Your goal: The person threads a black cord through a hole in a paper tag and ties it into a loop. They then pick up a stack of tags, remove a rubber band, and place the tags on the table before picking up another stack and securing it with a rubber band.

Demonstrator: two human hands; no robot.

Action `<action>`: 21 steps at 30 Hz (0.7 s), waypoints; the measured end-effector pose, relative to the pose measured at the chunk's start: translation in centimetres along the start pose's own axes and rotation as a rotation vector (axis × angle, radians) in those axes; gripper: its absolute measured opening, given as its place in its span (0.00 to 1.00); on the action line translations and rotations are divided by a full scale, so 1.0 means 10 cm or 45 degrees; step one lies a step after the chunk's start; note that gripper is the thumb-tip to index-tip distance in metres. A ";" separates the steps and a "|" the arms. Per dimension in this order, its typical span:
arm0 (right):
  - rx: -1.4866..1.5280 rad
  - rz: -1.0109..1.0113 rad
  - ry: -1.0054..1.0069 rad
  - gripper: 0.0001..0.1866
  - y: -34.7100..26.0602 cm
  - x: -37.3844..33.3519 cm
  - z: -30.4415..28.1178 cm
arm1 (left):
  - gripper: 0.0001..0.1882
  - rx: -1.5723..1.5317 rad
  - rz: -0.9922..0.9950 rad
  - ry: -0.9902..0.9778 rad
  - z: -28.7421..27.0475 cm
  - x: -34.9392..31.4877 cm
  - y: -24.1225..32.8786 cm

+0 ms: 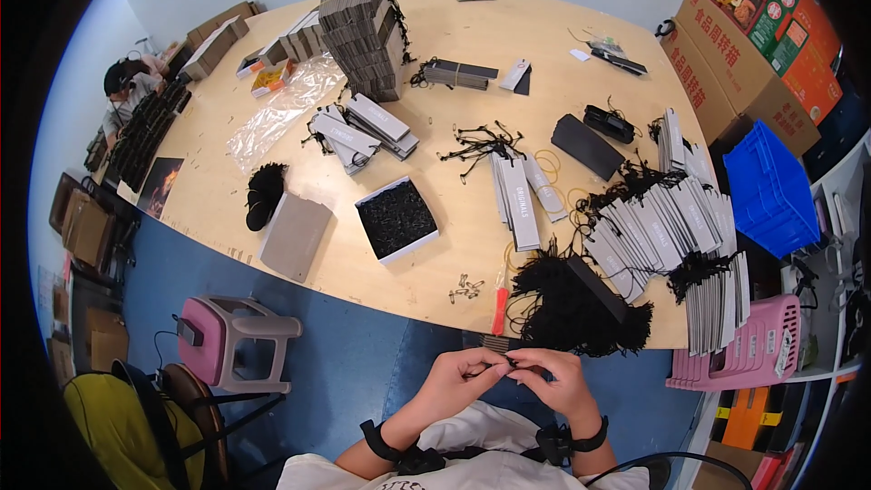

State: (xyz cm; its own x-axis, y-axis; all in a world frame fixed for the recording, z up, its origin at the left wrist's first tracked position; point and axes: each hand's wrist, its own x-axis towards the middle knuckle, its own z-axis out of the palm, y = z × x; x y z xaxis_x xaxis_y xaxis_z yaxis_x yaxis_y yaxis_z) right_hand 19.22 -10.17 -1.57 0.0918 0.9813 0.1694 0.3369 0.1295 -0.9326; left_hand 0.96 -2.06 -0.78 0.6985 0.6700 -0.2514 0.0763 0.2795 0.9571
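Note:
My left hand (464, 383) and my right hand (555, 385) meet in front of my body, just off the table's near edge. Both pinch with thumb and fingers around a small dark thing (512, 363), too small to name. Just beyond the fingertips, a ridged grey-brown stack (494, 342) shows in part. On the table nearby lie a heap of black strings (581, 313), a red-handled tool (500, 310) and several small metal safety pins (466, 288).
Grey hang tags (667, 227) with black strings fan out at right. A box of small black pieces (397, 220) sits mid-table, and a tall tag stack (365, 41) stands behind. Blue crate (771, 189) and cartons flank the right edge. Another person (136, 86) sits far left.

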 end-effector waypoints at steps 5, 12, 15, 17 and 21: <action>0.077 0.052 0.028 0.17 -0.03 -0.01 -0.02 | 0.08 -0.044 0.001 -0.005 0.02 0.00 -0.07; 0.241 0.173 0.150 0.10 0.01 -0.09 0.04 | 0.09 -0.108 0.015 0.075 0.06 0.01 -0.05; 0.230 0.188 0.150 0.08 0.01 -0.08 0.05 | 0.09 -0.088 -0.079 0.032 0.02 0.00 -0.05; 0.200 0.191 0.147 0.08 0.01 -0.08 0.05 | 0.09 -0.084 -0.072 0.037 0.03 -0.01 -0.10; 0.206 0.235 0.153 0.07 0.02 -0.09 0.05 | 0.09 -0.108 -0.020 0.052 0.07 0.00 -0.07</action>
State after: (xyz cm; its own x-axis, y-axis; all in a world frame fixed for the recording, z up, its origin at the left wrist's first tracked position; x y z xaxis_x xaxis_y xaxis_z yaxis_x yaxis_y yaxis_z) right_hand 18.68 -10.95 -2.05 0.2515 0.9677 0.0196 0.1512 -0.0192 -0.9883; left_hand 1.37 -2.74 -1.40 0.6681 0.6920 -0.2733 0.0253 0.3460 0.9379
